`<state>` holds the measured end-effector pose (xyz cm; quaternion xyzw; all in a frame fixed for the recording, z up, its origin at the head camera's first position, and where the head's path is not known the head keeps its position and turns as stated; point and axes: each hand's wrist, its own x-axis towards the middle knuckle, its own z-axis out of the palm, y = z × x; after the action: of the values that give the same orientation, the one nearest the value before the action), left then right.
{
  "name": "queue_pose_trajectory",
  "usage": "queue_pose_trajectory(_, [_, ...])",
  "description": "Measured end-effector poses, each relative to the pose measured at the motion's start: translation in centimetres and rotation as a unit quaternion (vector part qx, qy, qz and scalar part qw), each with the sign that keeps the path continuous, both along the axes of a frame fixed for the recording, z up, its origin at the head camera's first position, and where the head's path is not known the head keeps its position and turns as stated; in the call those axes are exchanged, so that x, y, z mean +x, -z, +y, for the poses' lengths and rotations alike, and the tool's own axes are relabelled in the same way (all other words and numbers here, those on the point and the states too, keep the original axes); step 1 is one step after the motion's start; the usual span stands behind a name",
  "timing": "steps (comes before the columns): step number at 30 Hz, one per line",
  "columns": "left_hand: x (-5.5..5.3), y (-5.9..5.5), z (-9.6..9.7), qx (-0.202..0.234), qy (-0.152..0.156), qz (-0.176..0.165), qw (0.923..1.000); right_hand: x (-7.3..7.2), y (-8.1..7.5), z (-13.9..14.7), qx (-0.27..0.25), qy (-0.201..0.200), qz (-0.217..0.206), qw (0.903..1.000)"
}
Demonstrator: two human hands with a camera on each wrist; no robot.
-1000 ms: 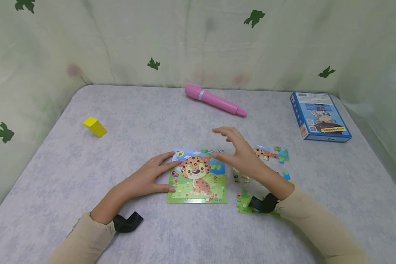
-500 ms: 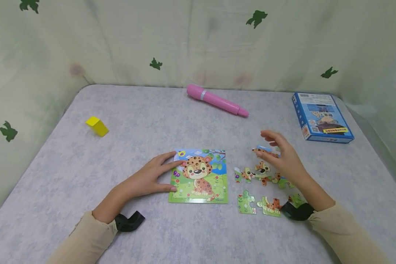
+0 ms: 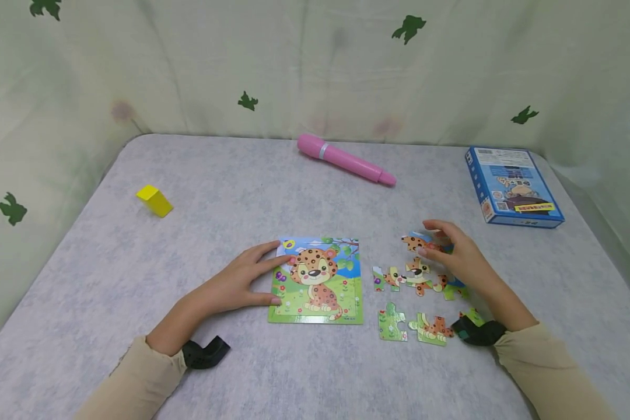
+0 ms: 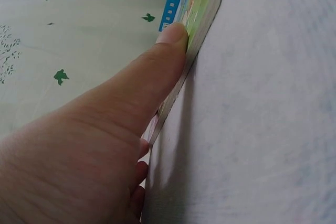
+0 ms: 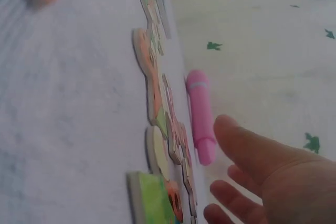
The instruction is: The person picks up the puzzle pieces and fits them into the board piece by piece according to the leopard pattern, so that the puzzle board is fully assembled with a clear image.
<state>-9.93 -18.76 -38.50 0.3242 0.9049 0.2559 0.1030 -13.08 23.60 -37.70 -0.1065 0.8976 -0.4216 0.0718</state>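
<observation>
A square puzzle board (image 3: 322,294) with a spotted leopard cub lies flat on the table. My left hand (image 3: 236,280) rests on its left edge with spread fingers; in the left wrist view the thumb (image 4: 170,51) lies on the board's edge. To the right, several loose jigsaw pieces lie in rough rows, among them a green corner piece (image 3: 392,324) and a cub-face piece (image 3: 417,271). My right hand (image 3: 464,259) is over the top row, thumb and fingers apart around a leopard-patterned piece (image 3: 413,241). Part of that row is hidden by the hand.
A pink marker-shaped stick (image 3: 346,160) lies at the back of the table. The blue box (image 3: 514,186) stands at the back right, and a yellow block (image 3: 155,201) sits on the left. Fabric (image 3: 315,70) with green bird shapes hangs behind the table.
My right hand has moved right, from above the board to the loose pieces, and lowered over the top row. The left hand stays on the board.
</observation>
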Motion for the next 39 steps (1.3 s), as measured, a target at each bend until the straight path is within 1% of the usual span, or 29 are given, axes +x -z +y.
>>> queue_pose_trajectory(2, [0.0, 0.0, 0.0, 0.0, 0.0, 0.0, 1.0, -0.1, 0.0, 0.3, 0.012, -0.006, -0.013, 0.9998])
queue_pose_trajectory(4, [0.0, 0.0, 0.0, 0.0, -0.001, -0.001, 1.0, -0.2, 0.1, 0.5, 0.031, -0.019, -0.01, 0.9993])
queue_pose_trajectory(9, [0.1, -0.1, 0.0, 0.0, -0.002, 0.0, 1.0, -0.3, 0.2, 0.7, 0.086, -0.047, 0.027, 0.9948])
queue_pose_trajectory(13, [0.1, -0.1, 0.0, 0.001, -0.002, 0.001, 1.0, -0.2, 0.0, 0.4, 0.1, -0.045, 0.039, 0.9932])
queue_pose_trajectory(16, [0.1, -0.1, 0.0, 0.002, -0.002, 0.001, 1.0, 0.0, -0.4, 0.0, 0.094, -0.038, 0.064, 0.9928])
queue_pose_trajectory(19, [0.0, 0.0, 0.0, 0.001, -0.001, 0.001, 1.0, 0.4, -1.2, -0.8, 0.072, -0.039, 0.106, 0.991])
queue_pose_trajectory(21, [0.0, 0.0, 0.0, 0.001, 0.0, 0.003, 1.0, 0.7, -1.9, -1.7, 0.052, -0.046, 0.134, 0.9885])
queue_pose_trajectory(26, [0.0, 0.0, 0.0, 0.001, 0.001, 0.009, 1.0, 1.3, -3.8, -5.0, 0.015, -0.087, 0.196, 0.9767])
queue_pose_trajectory(30, [0.1, -0.1, 0.0, 0.0, 0.001, 0.015, 0.9999, 1.3, -4.6, -8.1, -0.007, -0.133, 0.227, 0.9647])
queue_pose_trajectory(33, [0.2, -0.2, 0.0, -0.002, 0.002, 0.019, 0.9998, 1.1, -4.4, -10.2, -0.021, -0.167, 0.234, 0.9576])
queue_pose_trajectory(34, [0.2, -0.2, 0.1, -0.002, 0.001, 0.019, 0.9998, 0.9, -4.2, -10.8, -0.022, -0.174, 0.232, 0.9567])
queue_pose_trajectory(36, [0.2, -0.3, 0.1, -0.005, 0.0, 0.019, 0.9998, 0.7, -3.7, -11.9, -0.019, -0.185, 0.217, 0.9583])
queue_pose_trajectory(39, [0.3, -0.4, 0.3, -0.009, -0.004, 0.023, 0.9997, 0.3, -2.7, -13.1, 0.0, -0.199, 0.182, 0.963])
